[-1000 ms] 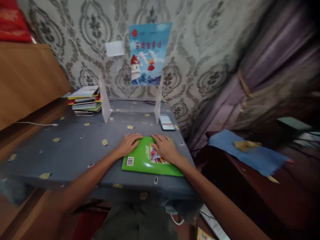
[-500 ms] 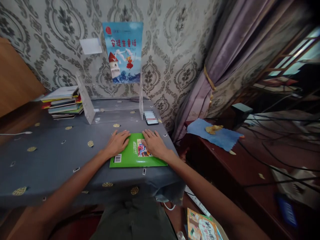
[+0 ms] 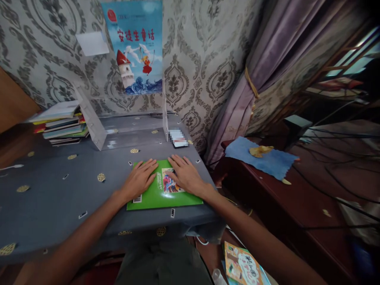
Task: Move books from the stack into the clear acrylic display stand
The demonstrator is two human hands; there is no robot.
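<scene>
A green book (image 3: 157, 201) with a coloured picture and a barcode lies flat near the front edge of the cloth-covered table (image 3: 65, 202). My left hand (image 3: 141, 178) rests palm down across its left part, fingers stretched forward, covering some of the barcode. On the right part of the cover lies my right hand (image 3: 187, 176), flat with the fingers slightly spread, hiding a corner of the picture. Neither hand grips anything. Behind the book stands a clear acrylic stand (image 3: 94, 120), and a phone (image 3: 178, 138) lies at its right foot.
A stack of books (image 3: 63, 124) sits at the back left. A blue poster (image 3: 138, 51) and a white card (image 3: 92, 43) show before the patterned wall. To the right, a dark red cabinet (image 3: 258, 190) bears a blue cloth (image 3: 261, 158) and cables. An orange book (image 3: 242, 263) lies low down.
The view has moved slightly closer and lower over the table. My left hand lies a little further over the green book, covering more of the barcode; both hands stay flat.
</scene>
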